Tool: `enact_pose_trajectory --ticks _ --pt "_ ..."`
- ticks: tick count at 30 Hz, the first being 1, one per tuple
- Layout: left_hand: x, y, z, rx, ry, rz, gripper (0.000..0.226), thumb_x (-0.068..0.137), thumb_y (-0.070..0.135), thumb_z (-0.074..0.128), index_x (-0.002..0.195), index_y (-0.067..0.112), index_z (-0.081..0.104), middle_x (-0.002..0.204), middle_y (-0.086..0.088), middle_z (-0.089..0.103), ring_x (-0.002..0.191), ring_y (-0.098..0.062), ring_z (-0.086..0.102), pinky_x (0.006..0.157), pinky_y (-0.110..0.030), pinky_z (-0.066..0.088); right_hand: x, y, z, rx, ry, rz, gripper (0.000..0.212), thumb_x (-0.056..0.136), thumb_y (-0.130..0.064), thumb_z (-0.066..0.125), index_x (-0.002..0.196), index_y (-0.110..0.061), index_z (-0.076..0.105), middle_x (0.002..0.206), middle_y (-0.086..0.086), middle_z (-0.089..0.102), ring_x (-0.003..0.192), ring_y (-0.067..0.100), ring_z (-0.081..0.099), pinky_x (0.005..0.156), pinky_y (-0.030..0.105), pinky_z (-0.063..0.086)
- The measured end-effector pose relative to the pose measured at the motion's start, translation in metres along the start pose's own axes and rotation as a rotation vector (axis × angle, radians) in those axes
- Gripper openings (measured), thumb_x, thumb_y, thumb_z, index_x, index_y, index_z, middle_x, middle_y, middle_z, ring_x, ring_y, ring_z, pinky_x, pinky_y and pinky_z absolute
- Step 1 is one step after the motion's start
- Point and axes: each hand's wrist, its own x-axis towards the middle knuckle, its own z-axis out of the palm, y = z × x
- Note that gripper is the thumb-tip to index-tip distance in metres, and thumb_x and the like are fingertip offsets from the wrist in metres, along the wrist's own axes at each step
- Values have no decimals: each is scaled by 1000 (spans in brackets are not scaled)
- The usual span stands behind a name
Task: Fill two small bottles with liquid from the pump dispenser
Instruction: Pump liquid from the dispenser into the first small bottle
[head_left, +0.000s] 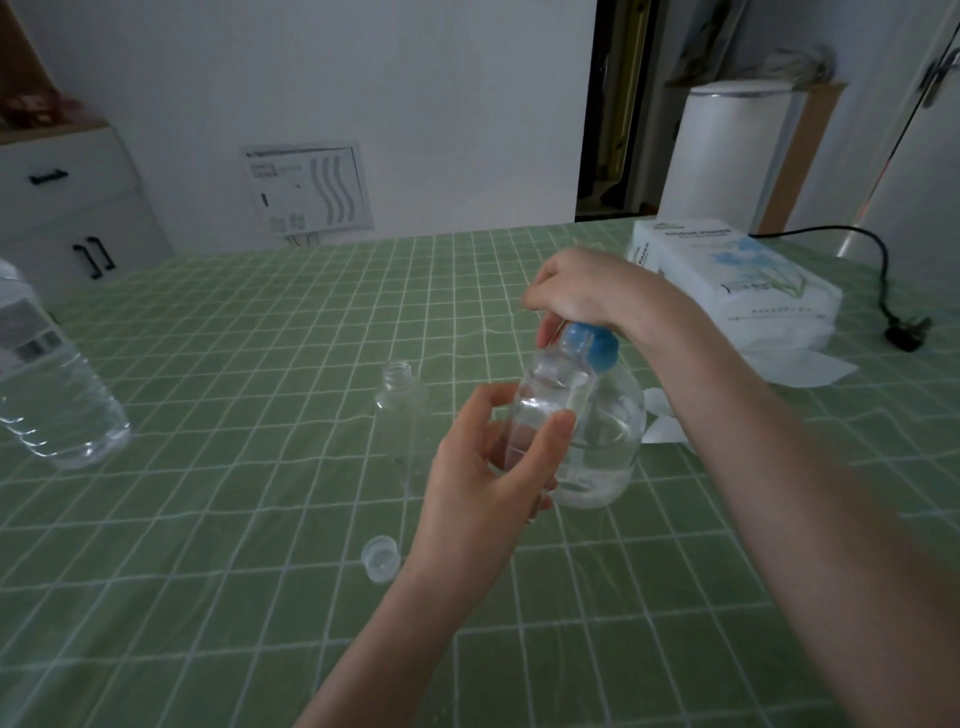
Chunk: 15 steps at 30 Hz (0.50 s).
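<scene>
My left hand (483, 467) grips a small clear bottle (545, 410) and holds it up against the blue pump head (592, 343) of the clear pump dispenser (608, 447). The dispenser stands on the green checked tablecloth and is partly filled with clear liquid. My right hand (582, 291) rests on top of the pump head, fingers curled down over it. A second small clear bottle (401, 395) stands uncapped on the table to the left. A small clear cap (381, 557) lies near the front.
A large clear water bottle (47, 379) stands at the table's left edge. A white tissue pack (727, 280) lies at the back right, with loose white tissues (662, 421) beside the dispenser. A black cable with a plug (906, 332) lies at the far right.
</scene>
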Motion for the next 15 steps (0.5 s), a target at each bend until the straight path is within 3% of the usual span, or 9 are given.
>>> enact_pose_trajectory --ticks 3,7,11,15 --pt "0 0 1 1 -3 3 37 68 47 62 97 24 58 64 2 65 51 -5 55 47 -15 44 -2 -1 -3 -12 25 -14 34 96 -24 49 119 -2 61 108 14 71 104 28 65 92 37 46" --pt "0 0 0 -12 -3 8 33 69 46 62 95 26 58 65 4 67 52 -4 57 48 -15 44 -2 -4 -8 -26 31 -16 34 96 -23 49 119 -1 62 101 14 73 100 27 68 76 31 46" --pt "1 1 0 -11 -11 10 32 70 46 62 95 27 59 66 4 66 53 -4 57 50 -15 45 0 -6 -8 -15 -3 -12 33 96 -23 51 117 -1 62 104 15 73 102 29 68 95 37 48" --pt "0 0 -1 -7 -9 11 31 70 45 62 95 25 59 63 5 66 52 -3 56 48 -14 44 1 -4 -3 -11 -21 -2 35 96 -25 51 122 -3 60 113 16 69 106 29 64 101 41 45"
